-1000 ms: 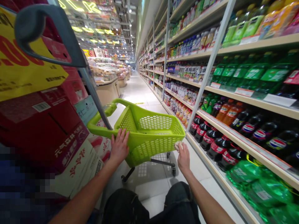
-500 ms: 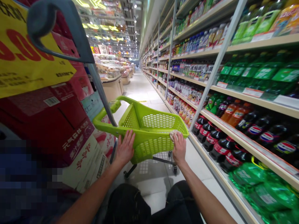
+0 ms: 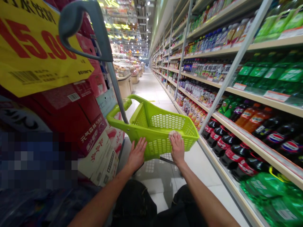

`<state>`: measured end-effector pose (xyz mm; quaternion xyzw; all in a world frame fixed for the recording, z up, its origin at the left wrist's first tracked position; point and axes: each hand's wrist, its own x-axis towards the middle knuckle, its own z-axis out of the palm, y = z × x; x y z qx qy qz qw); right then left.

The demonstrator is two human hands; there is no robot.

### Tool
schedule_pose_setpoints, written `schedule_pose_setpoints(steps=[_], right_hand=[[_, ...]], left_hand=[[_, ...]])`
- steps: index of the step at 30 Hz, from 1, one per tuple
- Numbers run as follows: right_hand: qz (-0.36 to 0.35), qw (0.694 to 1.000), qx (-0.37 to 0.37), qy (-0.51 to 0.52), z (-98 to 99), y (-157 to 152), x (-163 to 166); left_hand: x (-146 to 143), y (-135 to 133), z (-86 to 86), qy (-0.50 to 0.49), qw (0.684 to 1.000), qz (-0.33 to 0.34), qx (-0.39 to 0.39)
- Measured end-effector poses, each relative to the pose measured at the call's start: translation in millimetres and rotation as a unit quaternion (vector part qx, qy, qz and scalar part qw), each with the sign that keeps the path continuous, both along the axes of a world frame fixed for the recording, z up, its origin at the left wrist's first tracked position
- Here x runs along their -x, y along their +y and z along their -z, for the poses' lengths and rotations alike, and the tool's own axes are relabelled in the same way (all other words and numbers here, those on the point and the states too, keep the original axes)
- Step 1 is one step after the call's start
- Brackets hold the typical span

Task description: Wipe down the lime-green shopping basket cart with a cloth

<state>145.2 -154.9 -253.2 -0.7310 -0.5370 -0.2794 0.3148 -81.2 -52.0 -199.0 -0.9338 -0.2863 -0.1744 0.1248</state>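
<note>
A lime-green plastic shopping cart (image 3: 156,135) with perforated sides stands on the tiled floor in front of my knees. Its grey handle (image 3: 106,37) rises on a metal post at the upper left. My left hand (image 3: 138,155) lies against the near side of the basket, fingers stretched out, holding nothing. With my right hand (image 3: 177,148) I press a crumpled whitish cloth (image 3: 172,133) onto the basket's near top rim, toward its right end. The fingers cover most of the cloth.
Shelves of drink bottles (image 3: 255,126) run along the right side. Stacked drink cartons (image 3: 94,138) and a yellow price sign (image 3: 35,50) crowd the left. Ahead, the tiled aisle (image 3: 156,85) leads past display counters (image 3: 125,82). Wrapped green bottles (image 3: 272,192) lie at the lower right.
My right hand has slid the cloth leftward along the cart's rim, away from the corner. My left hand sits slightly lower on the basket side. The whole view has shifted, moving the scene rightward.
</note>
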Motion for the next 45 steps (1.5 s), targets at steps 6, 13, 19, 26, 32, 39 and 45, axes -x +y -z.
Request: schedule_pose_setpoints(steps=[6,13,19,26,32,39,45], right_hand=[[-0.069,0.996,0.057,-0.025,26.3,-6,22],[-0.071,0.996,0.036,-0.035,-1.1,17,27],[-0.106,0.991,0.074,-0.041,16.1,14,44],[-0.132,0.986,0.051,-0.092,-0.1,34,53],[-0.178,0.978,0.041,-0.096,-8.9,40,74],[-0.184,0.971,0.102,-0.111,-15.7,55,78],[-0.226,0.966,0.059,-0.108,-36.3,74,115]], left_hand=[[4,-2,4.5,0.002,1.000,0.000,0.010],[4,0,-0.3,-0.012,1.000,-0.010,0.008],[21,8,3.6,-0.025,0.999,-0.032,0.008],[32,9,2.2,-0.043,0.997,-0.052,0.022],[50,21,5.9,-0.073,0.989,-0.126,0.034],[62,27,10.8,-0.083,0.984,-0.154,0.024],[71,34,7.7,-0.085,0.977,-0.189,0.047]])
